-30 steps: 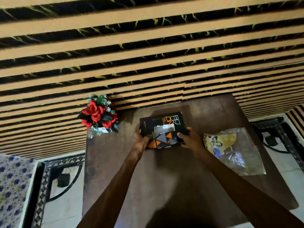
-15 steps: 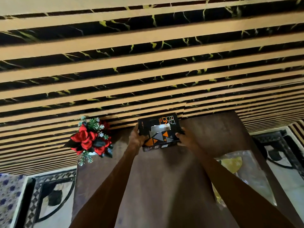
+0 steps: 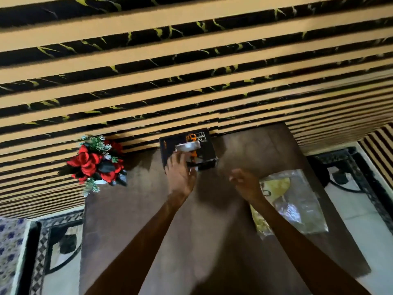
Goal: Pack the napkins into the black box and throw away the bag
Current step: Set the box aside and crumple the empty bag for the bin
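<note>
The black box (image 3: 204, 152) with orange print stands on the brown table (image 3: 212, 241) at its far edge, against the striped wall. A white napkin (image 3: 188, 146) sticks out of its top. My left hand (image 3: 180, 174) lies over the box's near left corner, fingers spread, fingertips at the napkin; motion blur hides whether it grips anything. My right hand (image 3: 244, 184) hovers over the table to the right of the box, apart from it, fingers loosely curled and holding nothing. The clear plastic bag (image 3: 295, 207) with a yellow print lies flat on the table's right side, partly under my right forearm.
A pot of red artificial flowers (image 3: 95, 162) stands at the table's far left corner. Tiled floor shows on both sides of the table. A dark metal stand (image 3: 348, 167) is on the right, and a blue-patterned cloth (image 3: 10, 252) at the lower left.
Both hands carried the box away from me and set it against the wall. My right hand has let go and drawn back; my left hand has shifted onto the box's near corner.
</note>
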`<action>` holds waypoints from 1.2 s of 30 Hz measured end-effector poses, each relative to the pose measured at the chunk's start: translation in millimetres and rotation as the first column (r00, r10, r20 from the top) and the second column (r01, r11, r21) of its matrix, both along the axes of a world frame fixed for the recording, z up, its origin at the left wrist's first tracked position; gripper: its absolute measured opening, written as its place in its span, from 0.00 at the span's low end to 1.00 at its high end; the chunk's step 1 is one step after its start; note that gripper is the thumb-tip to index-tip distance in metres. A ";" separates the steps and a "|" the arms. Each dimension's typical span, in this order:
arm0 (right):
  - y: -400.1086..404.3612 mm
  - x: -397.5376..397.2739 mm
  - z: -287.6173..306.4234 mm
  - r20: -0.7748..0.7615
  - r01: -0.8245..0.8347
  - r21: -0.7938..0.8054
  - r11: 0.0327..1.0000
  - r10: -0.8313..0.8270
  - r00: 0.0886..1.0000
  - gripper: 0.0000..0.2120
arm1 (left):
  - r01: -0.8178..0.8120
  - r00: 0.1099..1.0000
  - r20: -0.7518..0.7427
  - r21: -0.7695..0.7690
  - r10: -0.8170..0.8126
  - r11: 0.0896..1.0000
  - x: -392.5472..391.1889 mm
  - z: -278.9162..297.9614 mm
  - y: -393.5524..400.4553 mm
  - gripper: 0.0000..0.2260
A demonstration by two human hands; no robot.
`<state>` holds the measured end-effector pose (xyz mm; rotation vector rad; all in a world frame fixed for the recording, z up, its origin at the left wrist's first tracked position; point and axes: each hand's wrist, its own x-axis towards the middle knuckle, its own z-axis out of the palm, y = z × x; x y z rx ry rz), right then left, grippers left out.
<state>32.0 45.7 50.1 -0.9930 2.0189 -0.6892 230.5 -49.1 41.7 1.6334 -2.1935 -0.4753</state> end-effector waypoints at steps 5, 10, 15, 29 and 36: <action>108.3 -50.5 -34.4 -0.314 0.065 0.204 0.977 0.003 0.949 0.28 | 0.301 0.951 -0.149 0.236 -0.272 0.924 -59.6 -49.1 69.5 0.24; 173.0 -94.5 -56.4 -0.254 0.139 0.338 0.931 -0.052 0.966 0.49 | 0.397 0.863 -0.503 0.610 -0.053 0.686 -134.5 -72.4 134.6 0.33; 178.3 -128.0 -45.3 0.122 0.157 0.164 0.974 -0.178 0.976 0.43 | 0.289 0.833 -0.507 0.742 0.223 0.605 -195.0 -77.7 195.1 0.28; 186.4 -245.9 11.4 0.621 0.094 0.116 0.989 -0.146 0.770 0.15 | 0.436 0.799 -0.597 0.489 -0.074 0.756 -269.6 -8.2 222.1 0.39; 229.2 -267.7 41.4 0.205 0.476 -0.095 0.874 -0.451 0.869 0.23 | 0.289 0.690 -0.660 0.626 0.296 0.724 -335.4 9.8 234.6 0.19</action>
